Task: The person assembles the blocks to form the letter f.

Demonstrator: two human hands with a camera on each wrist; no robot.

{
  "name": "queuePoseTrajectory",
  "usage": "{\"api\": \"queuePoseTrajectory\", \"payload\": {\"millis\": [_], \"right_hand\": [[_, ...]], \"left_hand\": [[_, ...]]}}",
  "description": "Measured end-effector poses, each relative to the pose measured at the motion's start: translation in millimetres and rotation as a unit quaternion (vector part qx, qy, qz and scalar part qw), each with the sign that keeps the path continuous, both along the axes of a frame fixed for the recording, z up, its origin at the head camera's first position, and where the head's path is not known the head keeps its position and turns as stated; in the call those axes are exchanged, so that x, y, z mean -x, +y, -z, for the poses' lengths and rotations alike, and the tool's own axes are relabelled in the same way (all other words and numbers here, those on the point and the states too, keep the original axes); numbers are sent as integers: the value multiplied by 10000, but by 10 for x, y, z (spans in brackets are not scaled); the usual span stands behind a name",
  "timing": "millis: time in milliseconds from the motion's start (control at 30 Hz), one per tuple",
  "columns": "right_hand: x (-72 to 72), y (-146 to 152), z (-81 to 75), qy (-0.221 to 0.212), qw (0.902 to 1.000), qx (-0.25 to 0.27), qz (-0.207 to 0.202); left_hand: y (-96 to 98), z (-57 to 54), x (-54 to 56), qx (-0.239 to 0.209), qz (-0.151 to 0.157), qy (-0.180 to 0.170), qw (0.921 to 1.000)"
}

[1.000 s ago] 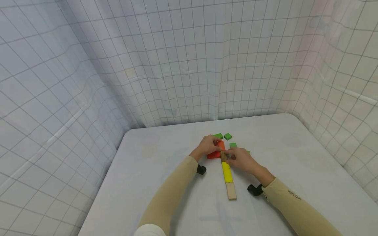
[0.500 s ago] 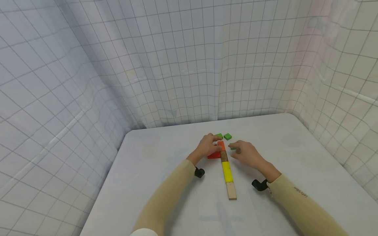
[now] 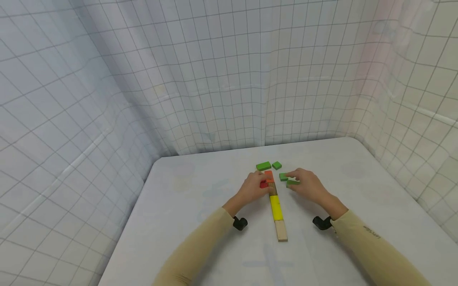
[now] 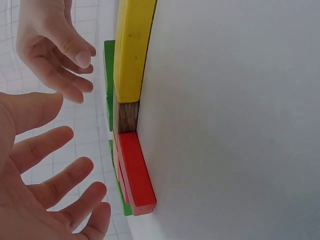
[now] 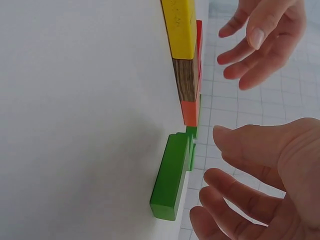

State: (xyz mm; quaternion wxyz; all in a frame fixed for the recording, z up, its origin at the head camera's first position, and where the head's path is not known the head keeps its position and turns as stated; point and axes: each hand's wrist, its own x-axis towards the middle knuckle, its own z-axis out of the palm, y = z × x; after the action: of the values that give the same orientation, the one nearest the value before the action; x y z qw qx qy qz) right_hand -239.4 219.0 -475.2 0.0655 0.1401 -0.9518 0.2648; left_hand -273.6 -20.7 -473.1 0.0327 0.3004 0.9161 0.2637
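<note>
Gridded white curtain (image 3: 229,79) on the far side and both flanks; white table (image 3: 179,218) under the hands. From where I stand: one person, tan sleeves (image 3: 196,246), both hands over small blocks.

Left hand (image 3: 252,186): fingers spread, thumb well off the rest, nothing held. Below its fingertips, the brown block (image 3: 273,189) and the orange block (image 3: 269,173). Red block (image 4: 140,175) under these same fingers, partly covered by them from above, lying just beside the row.

Row runs from the left fingertips back toward the person: orange, brown, yellow block (image 3: 276,207), pale block (image 3: 281,230), end to end, all flat. Pale one farthest from the fingers.

Right hand (image 3: 309,184): thumb and fingers wide apart, gripping nothing; near green block (image 5: 167,177) just below the fingertips, a gap showing in the right wrist view. Second green block (image 3: 283,177) just past these fingertips. Beyond the left fingers, long green block (image 3: 263,166) and small green block (image 3: 277,165), side by side, slightly apart.
</note>
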Motion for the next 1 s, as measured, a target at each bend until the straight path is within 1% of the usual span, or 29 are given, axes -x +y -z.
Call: {"api": "queuePoseTrajectory", "payload": {"millis": [133,267,367,500,600,733,900,1000], "right_hand": [[11,49,43,-41,9999,-93,78],[17,82,82,-154,9996,-140,178],[15,98,109,-199,9994,-176,222],[15,106,136,-181,9994,-197,238],[19,111,151,-155,9995,-165,232],[26,108,162,-154,9994,-170,246],[33,113,161,-193,9993,-212,251],[38,111,165,-226,9992,-190,271]], "left_hand": [[-3,29,-129,47,-147,-138,9998],[-5,58,-263,427,-334,-160,9984],[-7,92,-357,802,-340,-42,9962],[0,122,-460,1102,-296,182,9933],[17,121,-508,1273,-213,317,9911],[26,123,-547,1480,-24,475,9878],[13,123,-585,1570,127,504,9862],[10,123,-587,1670,169,507,9845]]}}
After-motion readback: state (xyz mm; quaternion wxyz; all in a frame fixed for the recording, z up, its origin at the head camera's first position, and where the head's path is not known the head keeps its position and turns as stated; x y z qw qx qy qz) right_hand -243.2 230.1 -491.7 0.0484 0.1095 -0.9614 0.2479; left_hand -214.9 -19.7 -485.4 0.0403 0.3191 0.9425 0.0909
